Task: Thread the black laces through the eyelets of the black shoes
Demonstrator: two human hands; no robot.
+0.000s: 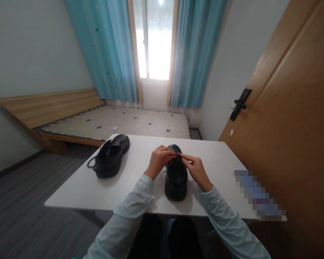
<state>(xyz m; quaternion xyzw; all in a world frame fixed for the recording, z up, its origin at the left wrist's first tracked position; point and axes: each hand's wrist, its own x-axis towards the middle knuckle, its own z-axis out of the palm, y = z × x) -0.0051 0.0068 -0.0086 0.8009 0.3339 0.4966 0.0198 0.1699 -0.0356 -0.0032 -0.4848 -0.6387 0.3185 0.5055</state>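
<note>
A black shoe (176, 183) stands upright on the white table in front of me, its heel toward me and its toe pointing away. Over its front part, my left hand (162, 158) is closed in a pinch on the dark shoelace (179, 157). From the other side my right hand (196, 168) also pinches the lace, its fingertips almost meeting those of the left. The exact form of the lace is hard to make out between the fingers. To the left, apart from both hands, rests a second black shoe (108, 162) with a dark loop at its heel end.
The white table (78, 196) fills the space before me. A blurred-out flat item (259, 196) lies at its right edge. Behind are a bed (140, 124) with a small white object (115, 129), blue curtains (110, 54) and a window. A wooden door (286, 118) stands at right.
</note>
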